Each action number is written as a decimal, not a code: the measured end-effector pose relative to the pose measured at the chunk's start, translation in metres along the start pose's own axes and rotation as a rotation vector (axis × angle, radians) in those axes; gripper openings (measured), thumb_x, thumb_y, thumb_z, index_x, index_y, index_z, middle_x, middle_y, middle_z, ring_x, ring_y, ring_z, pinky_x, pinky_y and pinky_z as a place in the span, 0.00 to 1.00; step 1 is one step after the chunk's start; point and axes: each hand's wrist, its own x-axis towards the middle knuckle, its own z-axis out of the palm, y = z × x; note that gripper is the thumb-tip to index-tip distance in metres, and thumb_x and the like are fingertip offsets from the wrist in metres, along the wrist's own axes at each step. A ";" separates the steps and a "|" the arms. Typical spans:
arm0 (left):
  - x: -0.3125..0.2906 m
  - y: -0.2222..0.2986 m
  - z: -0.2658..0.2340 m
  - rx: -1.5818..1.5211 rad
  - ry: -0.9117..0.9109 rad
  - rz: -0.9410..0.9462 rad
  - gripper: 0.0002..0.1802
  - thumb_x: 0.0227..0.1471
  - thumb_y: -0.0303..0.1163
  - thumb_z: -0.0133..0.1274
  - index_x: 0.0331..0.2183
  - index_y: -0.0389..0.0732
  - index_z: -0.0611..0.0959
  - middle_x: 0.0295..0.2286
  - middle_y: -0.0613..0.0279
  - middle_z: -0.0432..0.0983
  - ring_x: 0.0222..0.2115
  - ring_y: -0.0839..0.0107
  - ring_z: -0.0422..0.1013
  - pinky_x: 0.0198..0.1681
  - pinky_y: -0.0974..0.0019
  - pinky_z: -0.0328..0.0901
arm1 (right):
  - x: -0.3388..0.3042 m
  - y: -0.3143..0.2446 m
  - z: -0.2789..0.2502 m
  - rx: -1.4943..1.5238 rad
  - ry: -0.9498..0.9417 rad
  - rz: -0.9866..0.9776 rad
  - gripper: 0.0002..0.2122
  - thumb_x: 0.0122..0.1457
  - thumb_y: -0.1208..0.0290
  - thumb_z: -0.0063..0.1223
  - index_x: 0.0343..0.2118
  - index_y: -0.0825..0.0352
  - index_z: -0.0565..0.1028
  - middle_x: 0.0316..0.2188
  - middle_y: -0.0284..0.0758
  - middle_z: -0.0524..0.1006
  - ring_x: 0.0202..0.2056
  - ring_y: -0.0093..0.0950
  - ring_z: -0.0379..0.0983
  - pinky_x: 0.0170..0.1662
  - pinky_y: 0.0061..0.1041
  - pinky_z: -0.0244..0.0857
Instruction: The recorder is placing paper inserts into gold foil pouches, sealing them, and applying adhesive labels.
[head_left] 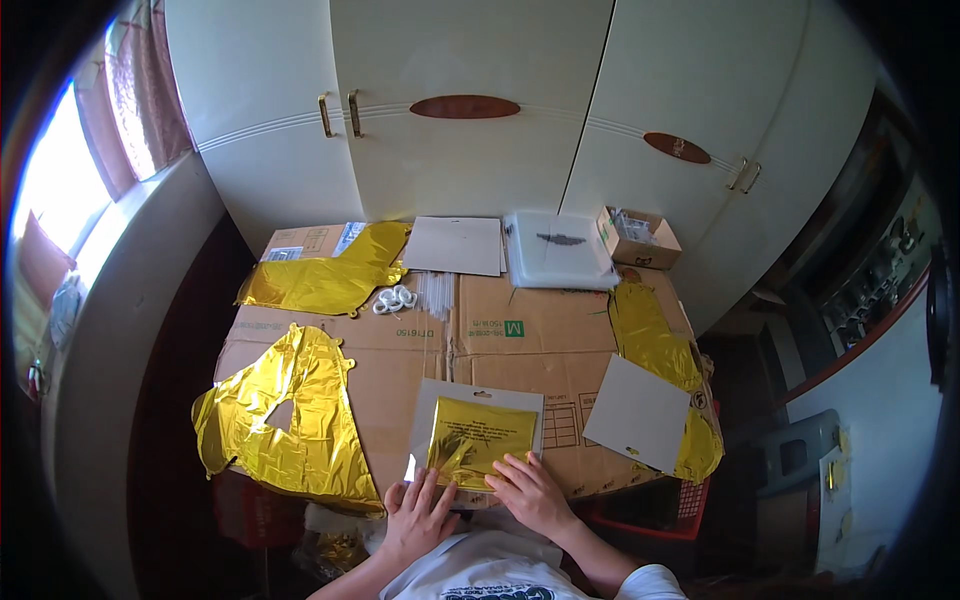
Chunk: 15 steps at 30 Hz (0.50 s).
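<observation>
A clear plastic bag (423, 405) with a hang hole lies at the near middle of the cardboard. Inside it shows a folded gold foil piece (490, 420) with small dark print. My left hand (420, 515) rests on the bag's lower left corner, fingers stretched and a little apart. On the lower right edge lies my right hand (532, 495), its fingers extended over the gold foil. Neither hand is closed round anything that I can see. The bag's bottom edge is partly hidden under the fingers.
Flat gold foil balloons lie at near left (330, 400), far left (320, 285) and right (650, 330). A white card (637, 412) overlaps the right one. Farther back are white rings (394, 299), clear straws (434, 294), grey cards (453, 245), stacked clear bags (560, 265) and a small box (650, 253).
</observation>
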 end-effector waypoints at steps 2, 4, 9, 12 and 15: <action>-0.001 0.000 0.001 0.021 0.015 0.005 0.32 0.47 0.51 0.57 0.54 0.54 0.75 0.54 0.54 0.67 0.57 0.55 0.61 0.58 0.39 0.42 | -0.002 0.001 0.003 -0.015 0.002 0.013 0.16 0.55 0.67 0.57 0.47 0.61 0.76 0.50 0.36 0.72 0.56 0.34 0.65 0.61 0.48 0.55; 0.000 0.002 -0.003 0.055 0.002 -0.006 0.32 0.47 0.51 0.57 0.54 0.55 0.75 0.53 0.55 0.68 0.57 0.55 0.61 0.58 0.38 0.41 | -0.002 0.001 0.003 -0.019 0.011 0.019 0.16 0.55 0.66 0.57 0.47 0.61 0.76 0.50 0.36 0.73 0.56 0.34 0.66 0.61 0.47 0.55; -0.001 0.004 -0.005 0.082 -0.004 -0.026 0.32 0.48 0.51 0.57 0.55 0.56 0.74 0.53 0.56 0.68 0.57 0.55 0.61 0.58 0.36 0.40 | -0.002 0.000 0.004 -0.018 0.024 0.030 0.16 0.55 0.66 0.58 0.46 0.61 0.76 0.49 0.36 0.74 0.55 0.34 0.67 0.61 0.46 0.56; -0.001 0.004 -0.007 0.089 -0.008 -0.036 0.33 0.47 0.50 0.57 0.56 0.55 0.73 0.54 0.55 0.67 0.57 0.57 0.61 0.58 0.38 0.42 | -0.001 0.000 0.002 -0.002 0.031 0.029 0.16 0.55 0.66 0.58 0.46 0.61 0.77 0.49 0.36 0.74 0.55 0.33 0.67 0.61 0.46 0.57; -0.004 0.001 -0.002 0.080 -0.013 -0.042 0.35 0.46 0.50 0.58 0.56 0.53 0.73 0.56 0.53 0.65 0.58 0.56 0.60 0.56 0.40 0.44 | -0.001 0.002 0.000 0.000 0.020 0.012 0.16 0.54 0.67 0.59 0.47 0.61 0.76 0.49 0.36 0.74 0.55 0.33 0.67 0.60 0.46 0.58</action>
